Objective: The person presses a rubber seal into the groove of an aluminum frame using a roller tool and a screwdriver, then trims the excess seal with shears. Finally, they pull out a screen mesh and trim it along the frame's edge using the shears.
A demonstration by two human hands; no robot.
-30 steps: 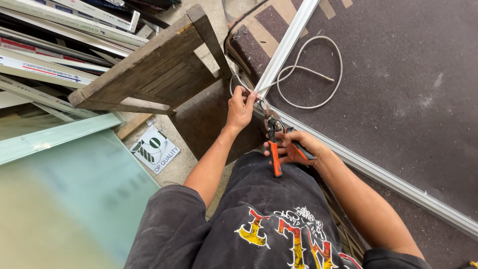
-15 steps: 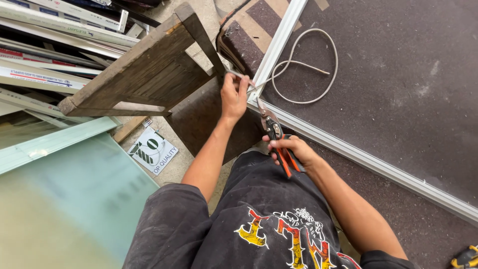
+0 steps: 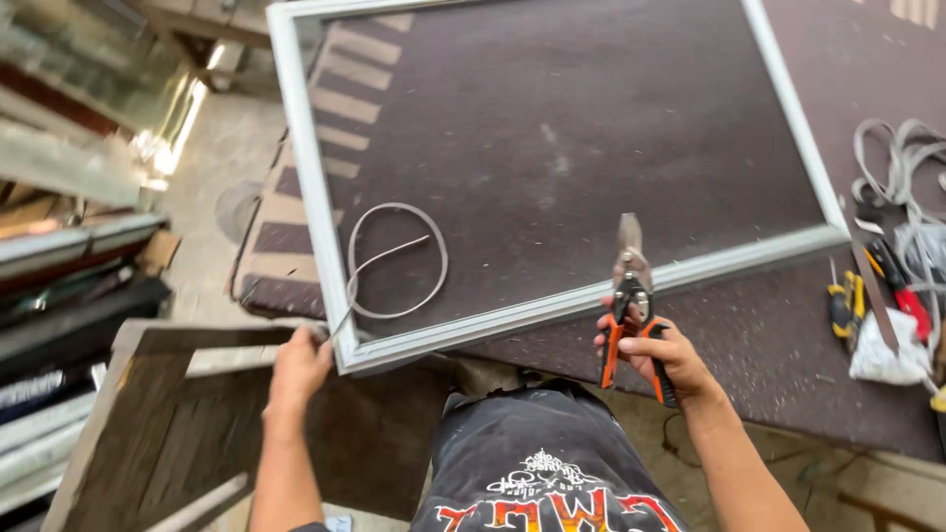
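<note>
Holding the orange-handled snips (image 3: 631,300) in your right hand (image 3: 662,357), you have your fingers (image 3: 645,347) curled tight round both handles, blades closed and pointing away from you, just over the near rail of the pale metal frame (image 3: 552,305). Your left hand (image 3: 299,366) sits at the frame's near left corner, fingers wrapped on the edge where the end of the grey spline cord (image 3: 394,261) comes out; how firmly you pinch the cord itself cannot be told. The rest of that cord lies in a loose loop on the dark surface (image 3: 591,128) inside the frame.

What could go wrong, as I judge it: the frame's corner hangs at the surface edge, so a hard pull on the cord may drag or tip the frame towards you. The snip tips hover close to the rail, so a slip could nick the metal, and swinging them across to the corner would bring the blades near your left fingers.

No container shows. To your right, loose on the surface, lie a yellow-handled tool (image 3: 845,300), a red-handled tool (image 3: 902,286), a white rag (image 3: 885,357) and a tangle of grey strips (image 3: 902,163). A wooden crate frame (image 3: 148,424) stands below your left arm
</note>
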